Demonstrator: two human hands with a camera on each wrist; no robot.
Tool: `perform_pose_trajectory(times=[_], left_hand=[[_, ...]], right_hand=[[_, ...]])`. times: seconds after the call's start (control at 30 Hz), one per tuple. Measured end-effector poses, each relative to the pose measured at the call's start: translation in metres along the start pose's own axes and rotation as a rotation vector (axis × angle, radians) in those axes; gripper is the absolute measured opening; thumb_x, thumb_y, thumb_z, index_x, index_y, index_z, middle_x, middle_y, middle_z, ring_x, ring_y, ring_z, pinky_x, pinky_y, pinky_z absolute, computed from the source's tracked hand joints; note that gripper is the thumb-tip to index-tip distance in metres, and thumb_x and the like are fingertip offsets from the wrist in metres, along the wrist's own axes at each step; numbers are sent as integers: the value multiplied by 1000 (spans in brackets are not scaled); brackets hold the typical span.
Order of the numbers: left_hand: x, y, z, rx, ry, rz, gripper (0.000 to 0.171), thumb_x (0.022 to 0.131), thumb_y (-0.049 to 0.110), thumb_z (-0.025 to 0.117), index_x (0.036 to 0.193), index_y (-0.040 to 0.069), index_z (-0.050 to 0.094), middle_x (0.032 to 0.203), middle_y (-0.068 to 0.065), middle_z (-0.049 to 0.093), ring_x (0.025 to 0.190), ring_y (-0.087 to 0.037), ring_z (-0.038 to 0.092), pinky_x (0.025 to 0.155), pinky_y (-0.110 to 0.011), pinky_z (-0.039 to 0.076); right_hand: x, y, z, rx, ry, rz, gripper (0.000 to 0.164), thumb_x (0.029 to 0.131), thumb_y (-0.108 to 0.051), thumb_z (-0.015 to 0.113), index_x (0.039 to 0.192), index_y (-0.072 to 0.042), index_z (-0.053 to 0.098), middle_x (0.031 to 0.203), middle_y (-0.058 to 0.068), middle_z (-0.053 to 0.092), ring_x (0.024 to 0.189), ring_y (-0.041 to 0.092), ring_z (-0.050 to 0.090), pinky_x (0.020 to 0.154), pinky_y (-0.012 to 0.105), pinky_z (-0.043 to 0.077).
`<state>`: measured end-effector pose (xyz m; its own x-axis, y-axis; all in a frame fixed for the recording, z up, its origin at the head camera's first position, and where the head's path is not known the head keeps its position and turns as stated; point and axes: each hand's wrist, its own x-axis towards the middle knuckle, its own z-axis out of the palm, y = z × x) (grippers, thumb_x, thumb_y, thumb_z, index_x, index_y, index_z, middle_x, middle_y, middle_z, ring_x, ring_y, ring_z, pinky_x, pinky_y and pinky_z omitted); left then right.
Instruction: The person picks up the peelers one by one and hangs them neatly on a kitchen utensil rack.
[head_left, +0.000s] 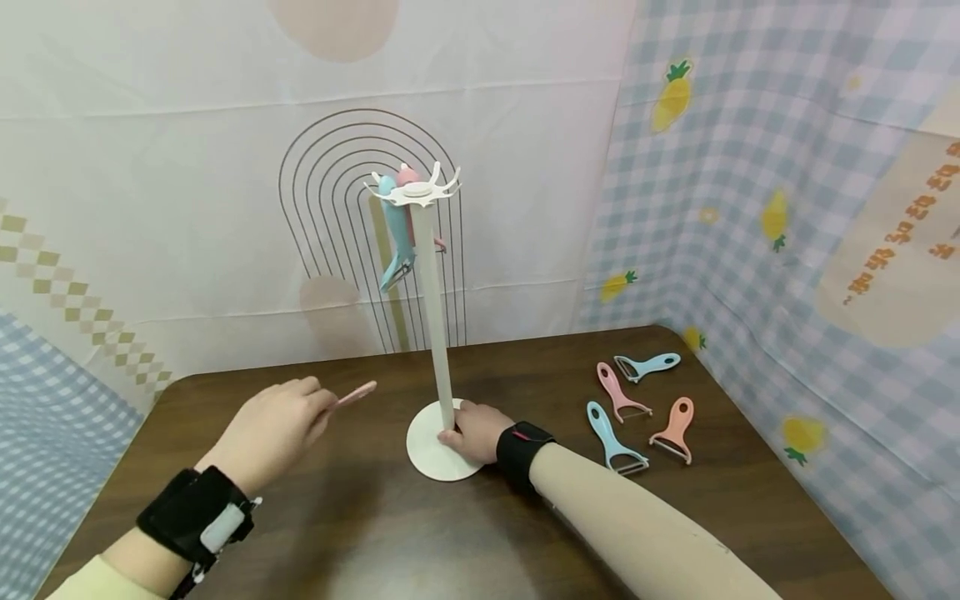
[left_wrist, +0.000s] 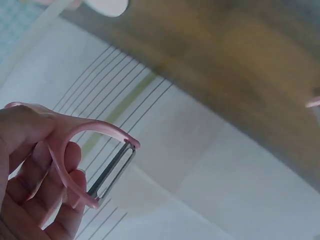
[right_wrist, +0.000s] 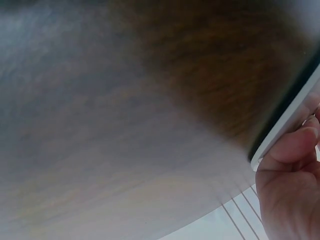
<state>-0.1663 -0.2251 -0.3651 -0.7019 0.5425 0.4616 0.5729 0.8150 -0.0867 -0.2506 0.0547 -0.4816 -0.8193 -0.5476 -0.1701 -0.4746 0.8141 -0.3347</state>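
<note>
Plainly, the left hand (head_left: 273, 425) grasps the pink Y-peeler (left_wrist: 62, 128), its long axis running rightward, toward the white hook stand (head_left: 435, 325) — open air lies between. Nearer that stand is the right hand (head_left: 482, 430), gripping it low, at the base. The hooks (head_left: 417, 192) sit above and beyond both hands — a blue peeler (head_left: 399, 229) hangs on the left hand's side. Right of the right hand, four loose peelers (head_left: 611, 437) lie near the desk's (head_left: 360, 525) edge.

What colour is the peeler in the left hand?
The peeler is pink with a grey blade, seen best in the left wrist view.
</note>
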Motion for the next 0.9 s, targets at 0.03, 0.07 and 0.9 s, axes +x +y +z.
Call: perform_pose_trajectory(times=[0.03,0.07,0.9], left_hand=[[3,-1,-3,0,13,-6,8,78,4,74,82,8,68,73,3,53,63,-15,53,58,-36,47],[7,-2,-7,-2,26,-14,8,78,4,73,82,8,68,72,3,53,63,-15,53,57,-37,46],[75,8,-60,-227,336,-200,8,84,1,68,92,5,70,80,-3,60,72,-14,56,65,-31,46]], right_hand=[[0,-1,-1,1,-2,-2,49,97,-47,54,128,-11,60,111,7,59,96,19,59,87,35,47],[-1,-2,-2,5,-3,-3,49,97,-47,54,128,-10,60,111,8,59,96,20,60,87,35,47],[5,3,3,2,-13,20,51,96,-49,54,129,-11,60,113,6,58,98,19,59,90,37,46]])
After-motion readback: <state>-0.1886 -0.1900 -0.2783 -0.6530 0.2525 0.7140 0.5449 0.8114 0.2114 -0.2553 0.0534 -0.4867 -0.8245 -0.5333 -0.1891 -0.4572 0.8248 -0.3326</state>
